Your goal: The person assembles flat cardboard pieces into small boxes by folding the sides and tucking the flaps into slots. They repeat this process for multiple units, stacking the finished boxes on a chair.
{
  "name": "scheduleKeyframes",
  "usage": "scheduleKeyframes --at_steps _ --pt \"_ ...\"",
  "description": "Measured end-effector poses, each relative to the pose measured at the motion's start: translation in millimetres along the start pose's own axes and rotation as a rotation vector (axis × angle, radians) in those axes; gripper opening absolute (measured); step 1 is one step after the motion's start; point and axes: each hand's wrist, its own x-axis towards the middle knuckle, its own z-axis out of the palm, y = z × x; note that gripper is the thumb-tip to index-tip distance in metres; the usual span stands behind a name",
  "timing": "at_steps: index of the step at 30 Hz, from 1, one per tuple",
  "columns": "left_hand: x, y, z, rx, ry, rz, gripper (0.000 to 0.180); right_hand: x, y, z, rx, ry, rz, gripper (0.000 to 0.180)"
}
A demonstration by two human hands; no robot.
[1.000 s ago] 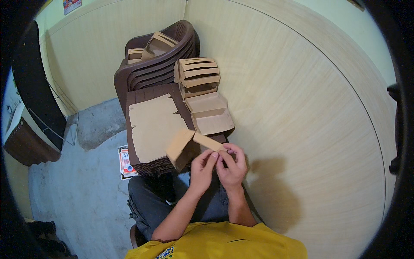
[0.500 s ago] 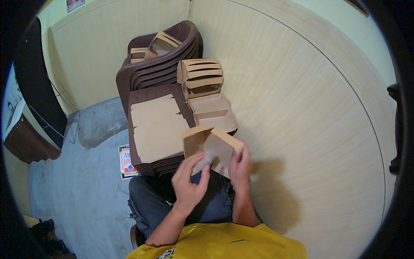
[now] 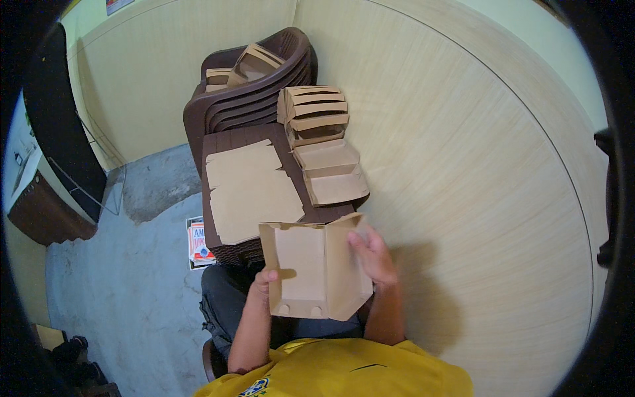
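A brown cardboard box point(image 3: 299, 261) is held opened out above my lap, its tray part on the left and its lid point(image 3: 345, 264) standing partly raised on the right. My left hand point(image 3: 264, 283) grips the tray's left wall, with the thumb over the rim and the other fingers hidden behind. Closed on the lid's right edge is my right hand point(image 3: 376, 257). Flat cardboard blanks point(image 3: 251, 192) lie beyond the box on a brown plastic stool-like surface point(image 3: 291, 159). Right of them rests another opened cardboard box point(image 3: 334, 173).
Several folded boxes point(image 3: 314, 109) are stacked near the wall point(image 3: 476, 165). Stacked brown plastic chairs point(image 3: 248, 109) at the back hold more boxes point(image 3: 254, 64). Printed papers point(image 3: 200, 243) sit in a container on the floor point(image 3: 132, 264), and a cabinet point(image 3: 53, 205) stands far left.
The box has come nearer to me and been turned, so its inside now faces up. My left hand has moved from inside the box to its left wall.
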Motion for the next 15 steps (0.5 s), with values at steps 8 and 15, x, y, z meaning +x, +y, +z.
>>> scheduleKeyframes --at_steps 8,15 --pt "26.0 0.7 56.1 0.190 0.098 0.185 0.086 10.9 5.9 3.7 -0.312 0.063 -0.204 0.029" --pt "32.1 9.7 65.3 0.365 0.212 0.367 0.065 7.1 -18.2 29.1 -0.399 -0.062 -0.532 0.025"
